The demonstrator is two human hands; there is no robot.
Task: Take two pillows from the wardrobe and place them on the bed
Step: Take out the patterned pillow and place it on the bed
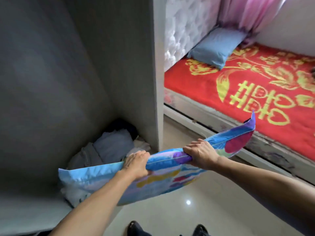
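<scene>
Head view, near to far. Two dark shoes (136, 228) stand on the glossy tiled floor (196, 217) at the lower edge. Above them, two bare forearms reach forward and hold a colourful pillow (163, 174) in the air in front of the open wardrobe (119, 65). The pillow's long axis runs from lower left to upper right: its blue left end lies low, before the wardrobe opening, and its right corner points up toward the bed (255, 86). The upper seam is bunched where it is gripped.

The left hand (136, 163) grips that upper edge near the middle, fingers (139, 153) curled fully over the fabric and clenched. The right hand (200, 155) grips the same edge further right, fingers (196, 145) likewise wrapped tight around gathered cloth, thumb below.

Behind the pillow, on the wardrobe floor, lies a heap of grey folded bedding (109, 147) with dark items at the back. Its pale side panel (158, 74) separates the wardrobe from the bed.

On the bed, a red blanket (221, 86) with yellow motifs covers the mattress. A light blue pillow (216, 46) rests at the far end, leaning against a white tufted headboard (185, 26), beside a pink curtain (252, 12).
</scene>
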